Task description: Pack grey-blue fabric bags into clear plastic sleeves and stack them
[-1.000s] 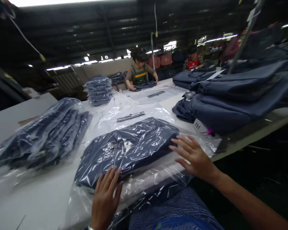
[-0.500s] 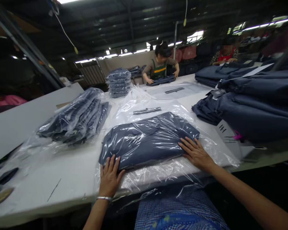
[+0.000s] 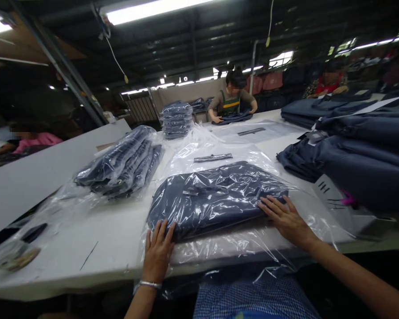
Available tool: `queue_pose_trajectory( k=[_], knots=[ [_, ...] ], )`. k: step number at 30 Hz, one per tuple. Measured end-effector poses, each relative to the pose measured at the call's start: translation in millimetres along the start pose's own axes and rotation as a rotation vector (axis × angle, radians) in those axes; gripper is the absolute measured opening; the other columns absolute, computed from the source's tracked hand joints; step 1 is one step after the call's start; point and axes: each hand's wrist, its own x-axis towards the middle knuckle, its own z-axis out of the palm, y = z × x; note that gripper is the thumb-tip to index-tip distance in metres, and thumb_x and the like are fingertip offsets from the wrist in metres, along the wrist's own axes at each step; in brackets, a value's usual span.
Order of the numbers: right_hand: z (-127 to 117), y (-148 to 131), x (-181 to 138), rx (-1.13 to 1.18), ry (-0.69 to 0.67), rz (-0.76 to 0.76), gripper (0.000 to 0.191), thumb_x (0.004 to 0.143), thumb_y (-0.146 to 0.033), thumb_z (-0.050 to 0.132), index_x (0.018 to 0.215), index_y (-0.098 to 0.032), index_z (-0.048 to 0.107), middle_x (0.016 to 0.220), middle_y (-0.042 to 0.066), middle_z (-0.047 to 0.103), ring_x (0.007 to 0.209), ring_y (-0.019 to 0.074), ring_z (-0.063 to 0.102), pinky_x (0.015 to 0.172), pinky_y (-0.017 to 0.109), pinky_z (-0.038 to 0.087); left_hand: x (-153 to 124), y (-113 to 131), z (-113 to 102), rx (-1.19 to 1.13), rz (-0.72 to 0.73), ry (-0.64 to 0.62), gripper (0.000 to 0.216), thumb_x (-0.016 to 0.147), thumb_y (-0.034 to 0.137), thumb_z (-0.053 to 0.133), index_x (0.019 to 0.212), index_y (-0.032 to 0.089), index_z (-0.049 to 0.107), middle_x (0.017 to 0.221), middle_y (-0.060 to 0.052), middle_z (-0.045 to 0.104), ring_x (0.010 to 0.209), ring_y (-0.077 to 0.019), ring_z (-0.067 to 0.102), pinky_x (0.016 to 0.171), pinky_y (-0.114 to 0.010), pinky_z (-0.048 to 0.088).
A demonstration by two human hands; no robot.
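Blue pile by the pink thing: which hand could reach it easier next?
The right hand, probably: nearer the blue pile, at the right end of the bagged bundle. The left hand is at its left end.

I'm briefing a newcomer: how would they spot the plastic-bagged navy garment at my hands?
Find the long white table, then its near edge. There, your bare left hand and right hand touch a folded navy garment in shiny clear plastic. It lies apart from the heaped plastic-wrapped bundles on its left and, unlike the navy fabric pile on its right, is bagged.
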Motion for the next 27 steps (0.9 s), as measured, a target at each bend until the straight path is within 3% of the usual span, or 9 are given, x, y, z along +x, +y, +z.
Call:
queue_pose_trajectory(
  k=[4, 11, 17, 20, 24, 27],
  knots=[
    [-3, -7, -4, -0.014, 0.028, 0.05, 0.067, 0.091, -0.009, 0.044, 0.152, -0.028, 0.025, 0.155, 0.005, 0.034, 0.145, 0.0285, 0.024, 0.117, 0.06, 0.015, -1, 5, -3, -0.029, -0.019, 0.01, 0.065, 0.092, 0.017, 0.045, 0.151, 0.029, 0.021, 0.159, -0.007, 0.025, 0.147, -0.0276, 0.018, 0.118, -0.051, 0.025],
    [3, -3, -8, -0.002, -0.005, -0.004, 0.068, 0.089, -0.004, 0.04, 0.151, -0.029, 0.028, 0.151, 0.002, 0.041, 0.143, 0.0255, 0.03, 0.118, 0.057, 0.018, -6, 2, 4, -0.06, 0.021, 0.003, 0.069, 0.091, 0.017, 0.045, 0.152, 0.032, 0.016, 0.156, -0.006, 0.032, 0.146, -0.0281, 0.022, 0.116, -0.052, 0.031],
    [-9, -13, -13, 0.002, 0.06, 0.066, 0.065, 0.091, -0.011, 0.045, 0.151, -0.028, 0.028, 0.155, 0.005, 0.034, 0.145, 0.0288, 0.024, 0.117, 0.057, 0.021, -9, 13, -11, -0.132, -0.059, 0.023, 0.072, 0.091, 0.019, 0.047, 0.152, 0.036, 0.012, 0.162, -0.004, 0.015, 0.147, -0.0301, 0.017, 0.117, -0.052, 0.033],
    [-23, -22, -13, 0.047, 0.135, 0.097, 0.063, 0.092, -0.016, 0.05, 0.15, -0.029, 0.031, 0.154, 0.006, 0.036, 0.143, 0.0296, 0.028, 0.117, 0.058, 0.023, -7, 22, -19, -0.161, -0.08, 0.044, 0.071, 0.091, 0.024, 0.05, 0.152, 0.037, 0.015, 0.162, -0.004, 0.014, 0.147, -0.0321, 0.017, 0.117, -0.056, 0.03],
    [-36, -36, -16, 0.198, 0.236, 0.097, 0.057, 0.091, -0.015, 0.052, 0.146, -0.029, 0.04, 0.143, 0.005, 0.051, 0.135, 0.0248, 0.043, 0.116, 0.05, 0.032, 6, 40, -42, -0.237, -0.077, 0.145, 0.062, 0.091, 0.025, 0.052, 0.148, 0.033, 0.03, 0.157, -0.006, 0.029, 0.144, -0.0313, 0.027, 0.116, -0.055, 0.033],
    [-31, -46, -24, 0.309, 0.251, 0.093, 0.049, 0.091, -0.017, 0.054, 0.139, -0.027, 0.05, 0.134, 0.003, 0.059, 0.125, 0.0207, 0.054, 0.111, 0.038, 0.043, 27, 53, -83, -0.384, -0.117, 0.277, 0.043, 0.09, 0.024, 0.054, 0.133, 0.027, 0.05, 0.146, -0.006, 0.047, 0.136, -0.027, 0.042, 0.112, -0.046, 0.041]
  ],
)
